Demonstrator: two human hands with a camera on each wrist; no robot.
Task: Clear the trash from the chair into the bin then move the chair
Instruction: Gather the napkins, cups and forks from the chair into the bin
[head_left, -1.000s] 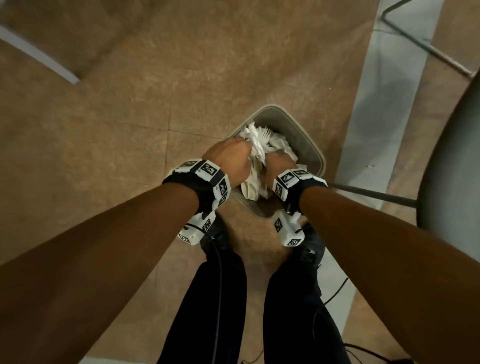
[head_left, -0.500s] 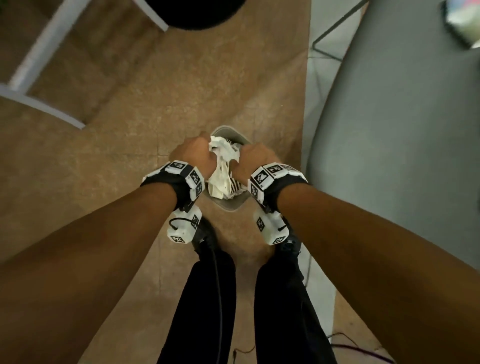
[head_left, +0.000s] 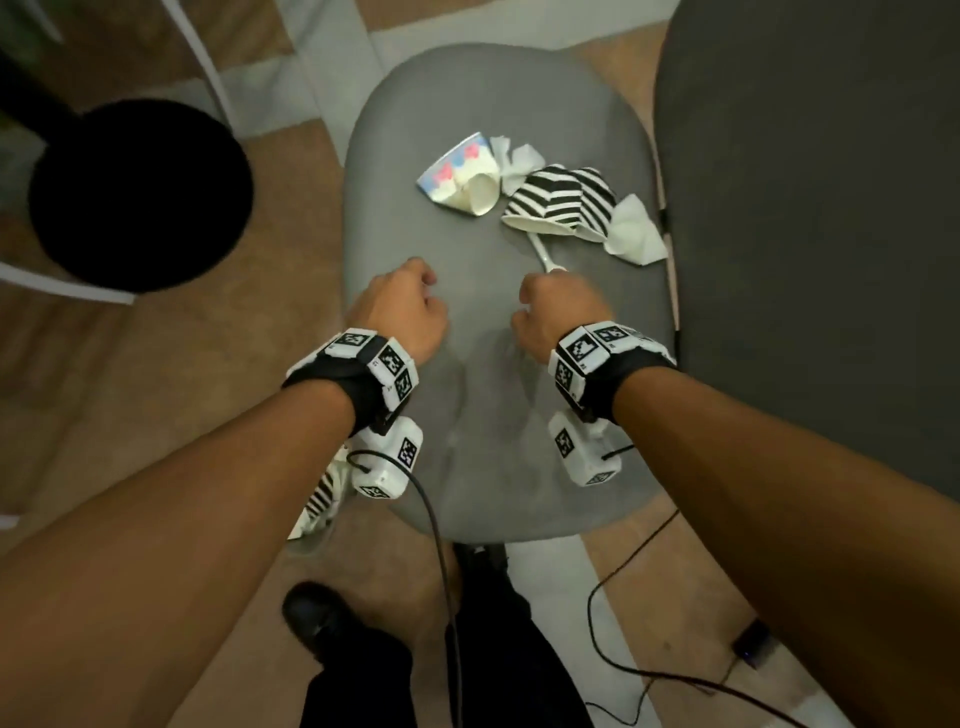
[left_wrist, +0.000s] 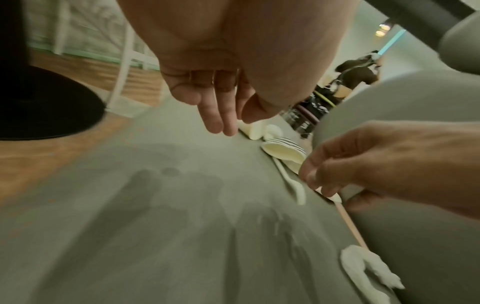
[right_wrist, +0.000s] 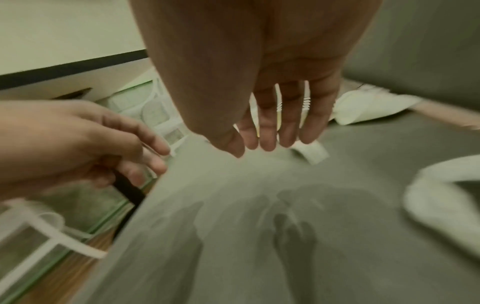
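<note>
Item: gray chair seat (head_left: 426, 218), oval, its long axis running away from the person, holding the remaining trash on its far right half. Contents: a crushed cup with pink and blue marks (head_left: 460, 179), lying on its side, its open mouth turned toward the near right; a black-and-white striped cup (head_left: 558, 200), also on its side, mouth facing the person; crumpled white napkins, one between the cups (head_left: 511, 158) and one at the seat's right edge (head_left: 636, 231); a white plastic spoon (head_left: 543, 254), its long axis running from under the striped cup toward the right hand, bowl end nearest that hand. Left hand (head_left: 402, 312): over the near seat, fingers loosely hanging, holding nothing. Right hand (head_left: 558, 312): likewise slack and empty, fingertips close to the spoon's bowl; the wrist views show no contact. The hands are apart, side by side. Bin: mostly hidden under the left forearm beside the seat's near left edge, with striped trash (head_left: 319, 499) visible there. Risks, as judged: the edge napkin sits against the seat's rim and a careless sweep could push it off onto the floor; the cups, lying on their sides, may roll when nudged; the thin spoon lies flat on the cushion and may slip from a hurried pinch. A cable (head_left: 441, 561) trails near the chair and could snag when the chair is moved.
</note>
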